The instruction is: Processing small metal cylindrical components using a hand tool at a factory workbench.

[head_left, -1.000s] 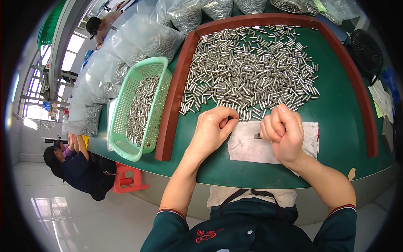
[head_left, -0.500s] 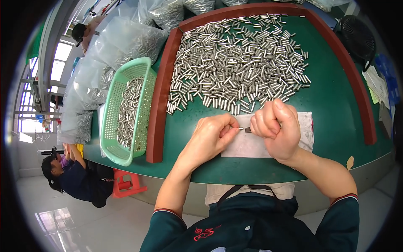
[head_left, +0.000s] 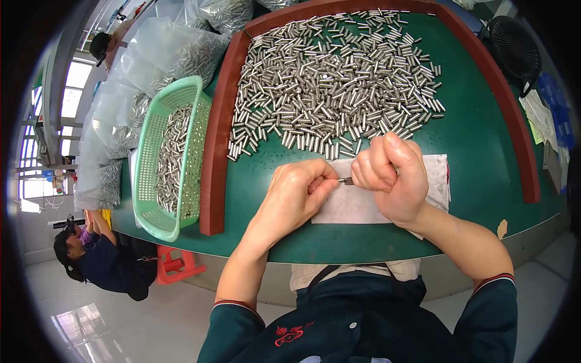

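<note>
A small silvery metal pin (head_left: 341,180) is pinched between the thumb and forefinger of my left hand (head_left: 290,192). My right hand (head_left: 396,178) is closed in a fist around a tool whose dark flat tip (head_left: 348,181) pokes out toward the left. Pin and tip meet or nearly meet; the rest of the tool is hidden in the fist. Beneath both hands lies a pale, stained cloth (head_left: 345,210). Just beyond it spreads a large pile of short metal pins (head_left: 339,91) on the green tabletop (head_left: 484,199).
Dark red rails (head_left: 215,175) border the pile on three sides. A light green basket (head_left: 143,199) of pins stands left of the rail, with plastic bags of pins (head_left: 172,54) behind. A black fan (head_left: 514,51) sits far right. A person (head_left: 109,260) is beside a red stool (head_left: 175,264) at left.
My left hand has brought the pin up to the tool tip, narrowing the gap between my hands. The whole view has shifted slightly, so the table appears a little farther left and higher.
</note>
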The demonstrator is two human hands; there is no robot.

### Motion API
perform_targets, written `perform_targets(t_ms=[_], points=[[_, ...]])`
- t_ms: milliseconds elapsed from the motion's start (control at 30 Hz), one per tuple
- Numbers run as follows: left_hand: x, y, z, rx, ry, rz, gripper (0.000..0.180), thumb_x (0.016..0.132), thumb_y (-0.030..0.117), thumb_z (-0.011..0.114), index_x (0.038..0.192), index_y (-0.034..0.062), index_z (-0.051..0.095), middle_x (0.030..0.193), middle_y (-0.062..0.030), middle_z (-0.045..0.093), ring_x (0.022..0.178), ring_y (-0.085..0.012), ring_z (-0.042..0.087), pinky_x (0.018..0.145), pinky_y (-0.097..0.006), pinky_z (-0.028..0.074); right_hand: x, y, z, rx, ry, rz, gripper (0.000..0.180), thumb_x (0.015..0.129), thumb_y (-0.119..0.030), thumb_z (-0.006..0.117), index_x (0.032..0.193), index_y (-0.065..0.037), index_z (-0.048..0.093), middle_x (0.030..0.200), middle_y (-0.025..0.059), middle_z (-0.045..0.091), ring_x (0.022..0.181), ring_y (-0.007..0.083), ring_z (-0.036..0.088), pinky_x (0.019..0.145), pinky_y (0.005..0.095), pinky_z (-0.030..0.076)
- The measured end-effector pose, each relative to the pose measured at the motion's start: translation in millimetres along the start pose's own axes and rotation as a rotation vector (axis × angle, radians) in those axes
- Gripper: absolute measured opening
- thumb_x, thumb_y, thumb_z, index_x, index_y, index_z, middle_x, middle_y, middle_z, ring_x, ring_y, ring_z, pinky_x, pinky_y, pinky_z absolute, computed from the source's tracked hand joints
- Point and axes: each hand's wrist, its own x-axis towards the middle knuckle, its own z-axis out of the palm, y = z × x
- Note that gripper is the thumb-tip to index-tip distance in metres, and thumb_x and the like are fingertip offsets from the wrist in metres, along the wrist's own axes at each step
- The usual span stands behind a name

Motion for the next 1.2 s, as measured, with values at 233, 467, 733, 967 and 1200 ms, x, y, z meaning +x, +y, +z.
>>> perform_targets(t_ms=[233,467,733,967,1200], points=[[1,3,0,-0.043,0.009,-0.076,0.008,0.071,0.004,0.061,0.069,-0.0011,0.055,0.051,-0.0102,0.047,0.043,-0.0201,0.044,0.043,-0.031,0.035,-1,3,5,-0.078,-0.002,0.016,0.044,0.090,-0.024,0.029,0.049,-0.011,0.026,0.041,-0.0022,0.024,0.038,0.0086,0.019,0.040,0.0246,0.019],[1,7,0,-0.015,0.006,-0.058,0.009,0.071,0.004,0.061,0.068,-0.0013,0.055,0.050,-0.0102,0.047,0.043,-0.0191,0.044,0.044,-0.031,0.036,1,3,8,-0.099,0.032,-0.003,0.040,0.088,-0.020,0.032,0.049,-0.010,0.026,0.043,-0.0020,0.023,0.041,0.0083,0.020,0.042,0.0246,0.019],[2,2,6,0.001,0.003,-0.037,0.009,0.075,0.006,0.059,0.072,-0.0021,0.055,0.052,-0.0013,0.044,0.046,-0.0074,0.036,0.043,-0.024,0.032,2,-15,3,-0.100,-0.071,-0.196,0.036,0.086,-0.014,0.036,0.052,-0.006,0.030,0.048,-0.0005,0.029,0.044,0.0072,0.026,0.041,0.0232,0.023],[8,-9,-14,-0.774,-0.042,-0.144,0.010,0.081,0.012,0.057,0.084,0.0037,0.053,0.074,-0.0012,0.051,0.054,-0.0034,0.037,0.048,-0.017,0.030,7,-33,-4,-0.774,-0.432,-0.710,0.020,0.065,-0.003,0.050,0.049,-0.003,0.038,0.045,0.0065,0.036,0.035,0.0215,0.035,0.035,0.0324,0.027],[-8,-33,-29,-1.566,-0.029,-0.164,0.014,0.086,0.013,0.049,0.096,0.0040,0.051,0.072,-0.0021,0.052,0.048,-0.0024,0.033,0.044,-0.015,0.027,-20,-19,31,-1.286,-0.761,-0.693,0.022,0.058,-0.017,0.059,0.051,-0.009,0.040,0.047,0.0029,0.034,0.040,0.0189,0.039,0.039,0.0299,0.030]])
